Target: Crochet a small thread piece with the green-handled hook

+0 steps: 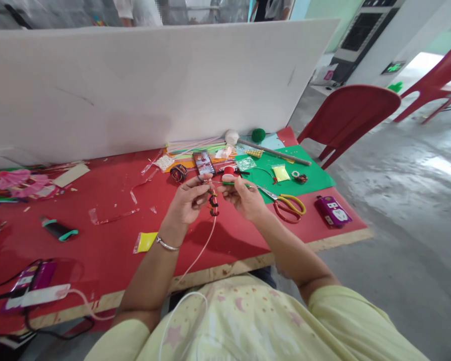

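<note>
My left hand point(190, 201) is closed, thumb and fingers pinching a small strip of dark multicoloured yarn work point(213, 204) that hangs below the fingertips. My right hand point(245, 199) is closed around a thin green crochet hook point(230, 183), whose tip points toward the left hand. Both hands are raised over the red-covered table, close together. Just beyond them lie a ball of dark variegated yarn point(178, 173), a phone point(204, 163) with its screen lit, and a red spool point(228, 171). The fingers partly hide where hook and yarn meet.
Scissors point(287, 206) with red and yellow handles lie right of my right hand, near a purple power socket point(333, 211). A pale cable point(201, 250) runs down past the table edge. A white board point(135, 90) stands behind; a hot glue gun point(58, 229) lies left.
</note>
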`<state>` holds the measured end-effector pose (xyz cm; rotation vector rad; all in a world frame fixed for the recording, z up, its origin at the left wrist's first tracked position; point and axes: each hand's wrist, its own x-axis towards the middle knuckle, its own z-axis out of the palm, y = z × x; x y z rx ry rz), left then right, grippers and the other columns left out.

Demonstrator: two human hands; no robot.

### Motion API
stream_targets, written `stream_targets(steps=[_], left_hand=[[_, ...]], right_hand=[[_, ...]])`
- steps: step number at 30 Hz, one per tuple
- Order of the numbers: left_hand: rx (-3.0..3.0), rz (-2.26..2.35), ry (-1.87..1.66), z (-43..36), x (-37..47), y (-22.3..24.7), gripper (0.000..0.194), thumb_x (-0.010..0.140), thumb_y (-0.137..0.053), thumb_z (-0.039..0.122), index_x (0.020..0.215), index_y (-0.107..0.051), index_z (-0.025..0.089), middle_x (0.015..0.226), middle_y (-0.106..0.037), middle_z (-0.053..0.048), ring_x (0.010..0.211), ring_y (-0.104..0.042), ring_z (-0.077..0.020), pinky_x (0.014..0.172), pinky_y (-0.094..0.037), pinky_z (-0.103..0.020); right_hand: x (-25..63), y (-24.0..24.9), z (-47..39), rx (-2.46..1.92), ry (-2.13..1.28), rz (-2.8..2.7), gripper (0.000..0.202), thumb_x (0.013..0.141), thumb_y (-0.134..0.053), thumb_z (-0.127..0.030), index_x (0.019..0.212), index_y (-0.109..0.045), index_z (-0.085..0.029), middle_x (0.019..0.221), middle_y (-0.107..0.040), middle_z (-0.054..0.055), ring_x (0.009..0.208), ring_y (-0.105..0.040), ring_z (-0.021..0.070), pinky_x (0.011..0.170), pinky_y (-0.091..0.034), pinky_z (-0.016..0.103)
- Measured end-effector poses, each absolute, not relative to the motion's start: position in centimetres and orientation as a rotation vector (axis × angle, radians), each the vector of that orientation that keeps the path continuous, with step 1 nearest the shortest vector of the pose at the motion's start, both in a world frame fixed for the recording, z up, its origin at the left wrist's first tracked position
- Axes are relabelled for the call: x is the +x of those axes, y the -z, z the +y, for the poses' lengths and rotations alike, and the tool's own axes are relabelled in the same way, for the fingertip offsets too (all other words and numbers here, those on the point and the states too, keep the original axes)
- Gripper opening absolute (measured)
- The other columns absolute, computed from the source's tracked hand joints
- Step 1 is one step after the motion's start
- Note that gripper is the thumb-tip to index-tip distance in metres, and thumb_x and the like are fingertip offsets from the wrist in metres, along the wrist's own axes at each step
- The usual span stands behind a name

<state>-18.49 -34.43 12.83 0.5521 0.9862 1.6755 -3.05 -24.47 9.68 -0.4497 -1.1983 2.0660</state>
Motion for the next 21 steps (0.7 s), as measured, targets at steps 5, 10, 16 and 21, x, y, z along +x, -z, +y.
stream_targets(steps=[5, 10, 16, 21], left_hand=[[0.545, 1.047, -1.771, -34.21, -18.23, -13.14, 0.038, 0.061, -0.089, 0.017, 0.097, -0.078, 0.016, 0.089, -0.076, -0.003, 0.043, -0.039, 0.0001, 0.038, -0.022, -0.016], [0.555, 1.064, -1.891, -33.88, -18.12, -12.87, 0.036, 0.057, -0.091, 0.015, 0.09, -0.079, 0.016, 0.077, -0.074, -0.002, 0.042, -0.038, 0.0, 0.039, -0.024, -0.015], [0.603, 1.059, -1.905, -33.81, -18.35, -12.24, 0.032, 0.061, -0.091, 0.018, 0.091, -0.079, 0.017, 0.066, -0.069, 0.001, 0.041, -0.037, -0.0007, 0.04, -0.025, -0.016], [0.594, 1.059, -1.902, -33.78, -18.31, -12.48, 0.031, 0.062, -0.091, 0.02, 0.09, -0.078, 0.016, 0.054, -0.055, 0.006, 0.04, -0.036, -0.0017, 0.039, -0.022, -0.016]], right_hand=[[-3.16, -9.75, -24.45, -0.42, -2.087, -1.174, 0.049, 0.076, -0.081, -0.065, 0.098, -0.08, -0.022, 0.077, -0.078, 0.003, 0.069, -0.069, 0.012, 0.063, -0.052, 0.022], [-3.22, -9.97, -24.53, -0.454, -2.061, -1.17, 0.049, 0.078, -0.079, -0.066, 0.099, -0.079, -0.022, 0.078, -0.079, 0.003, 0.071, -0.07, 0.0134, 0.064, -0.053, 0.024], [-3.37, -9.95, -24.65, -0.416, -2.058, -1.178, 0.048, 0.078, -0.08, -0.065, 0.101, -0.079, -0.023, 0.084, -0.08, 0.004, 0.073, -0.07, 0.0138, 0.065, -0.054, 0.024], [-3.46, -9.85, -24.64, -0.395, -2.048, -1.179, 0.048, 0.078, -0.08, -0.065, 0.103, -0.08, -0.024, 0.086, -0.081, 0.005, 0.074, -0.071, 0.0139, 0.063, -0.052, 0.024]])
